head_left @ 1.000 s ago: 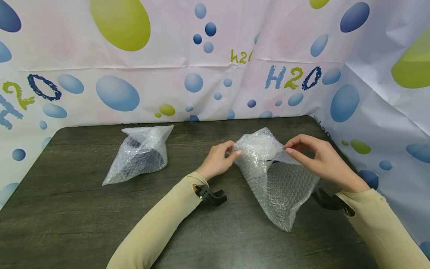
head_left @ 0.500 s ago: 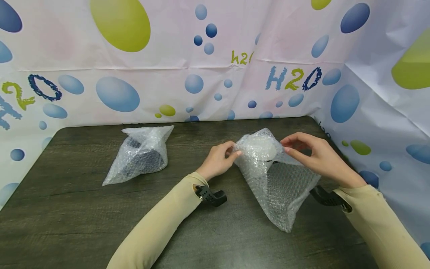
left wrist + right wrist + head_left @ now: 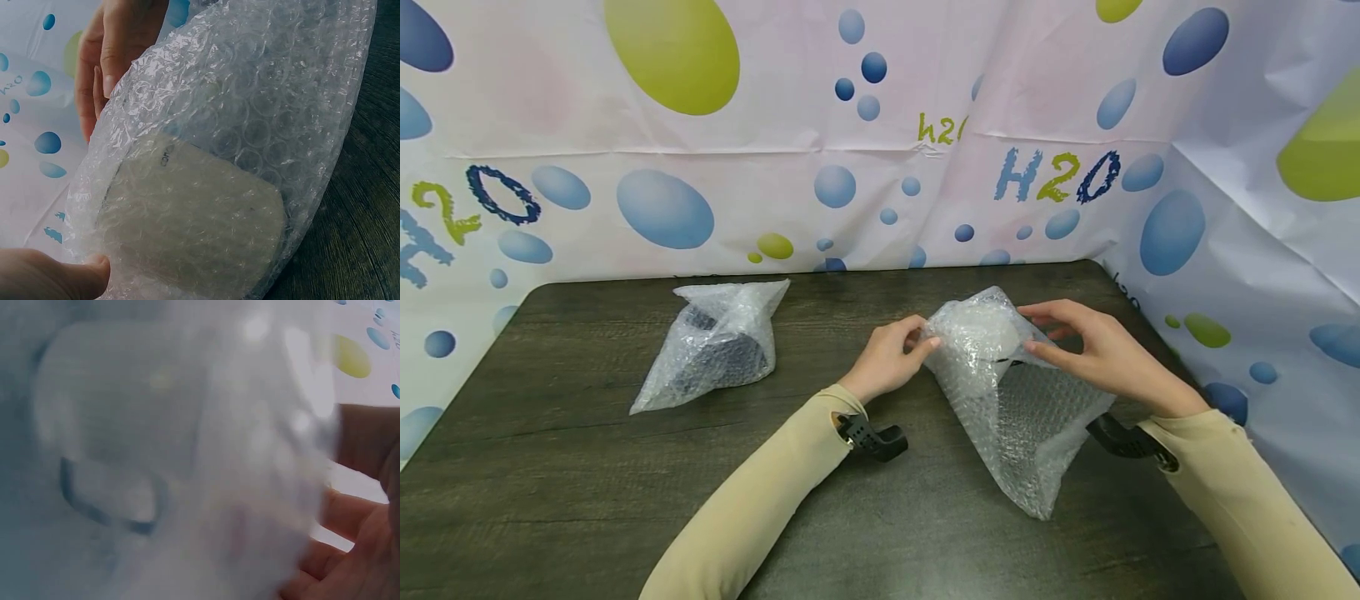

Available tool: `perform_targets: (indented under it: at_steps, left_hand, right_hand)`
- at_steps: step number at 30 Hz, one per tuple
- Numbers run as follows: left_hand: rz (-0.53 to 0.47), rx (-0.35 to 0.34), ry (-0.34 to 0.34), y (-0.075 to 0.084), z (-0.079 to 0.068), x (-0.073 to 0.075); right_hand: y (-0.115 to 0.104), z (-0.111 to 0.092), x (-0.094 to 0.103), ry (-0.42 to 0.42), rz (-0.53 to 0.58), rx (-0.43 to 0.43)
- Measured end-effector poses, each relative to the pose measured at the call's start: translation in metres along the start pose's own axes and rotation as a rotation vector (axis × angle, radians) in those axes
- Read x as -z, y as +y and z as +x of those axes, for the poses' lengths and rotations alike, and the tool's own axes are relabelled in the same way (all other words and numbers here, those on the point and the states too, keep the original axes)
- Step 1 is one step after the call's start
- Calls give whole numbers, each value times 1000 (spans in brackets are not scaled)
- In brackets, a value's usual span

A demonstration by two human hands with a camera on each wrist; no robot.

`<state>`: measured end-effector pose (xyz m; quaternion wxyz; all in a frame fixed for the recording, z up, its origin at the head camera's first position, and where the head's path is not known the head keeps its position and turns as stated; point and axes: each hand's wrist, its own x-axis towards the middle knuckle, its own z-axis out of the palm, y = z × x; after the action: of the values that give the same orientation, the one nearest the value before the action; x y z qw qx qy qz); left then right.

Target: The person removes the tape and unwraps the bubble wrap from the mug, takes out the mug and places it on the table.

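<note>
A loose sheet of bubble wrap (image 3: 1048, 425) lies on the right part of the table, folded over a pale, rounded mug-like object (image 3: 200, 219). Small dark lettering shows on it through the plastic in the left wrist view, and the right wrist view has a blurred, dark-edged loop (image 3: 109, 519) like a handle. My left hand (image 3: 883, 358) pinches the wrap's left side between thumb and fingers, beside the object. On the other side my right hand (image 3: 1093, 346) holds the wrap's upper right edge, thumb below and fingers above it.
Another bubble-wrapped bundle (image 3: 722, 350), with something dark inside, lies on the left half of the dark wood table (image 3: 550, 467). A white sheet printed with bubbles (image 3: 760, 100) hangs behind the table and along its right side.
My right hand has moved left along the wrap's upper edge, closer to the object. The left hand, the wrap's lower part and the other bundle have stayed put.
</note>
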<state>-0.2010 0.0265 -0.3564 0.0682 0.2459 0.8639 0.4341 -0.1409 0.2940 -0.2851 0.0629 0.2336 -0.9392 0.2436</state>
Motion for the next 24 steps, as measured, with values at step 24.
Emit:
perform_targets:
  at_steps: [24]
  left_hand:
    - [1,-1,6,1,-1,0]
  right_hand:
    - [3,2,-7,-129,-10,-50]
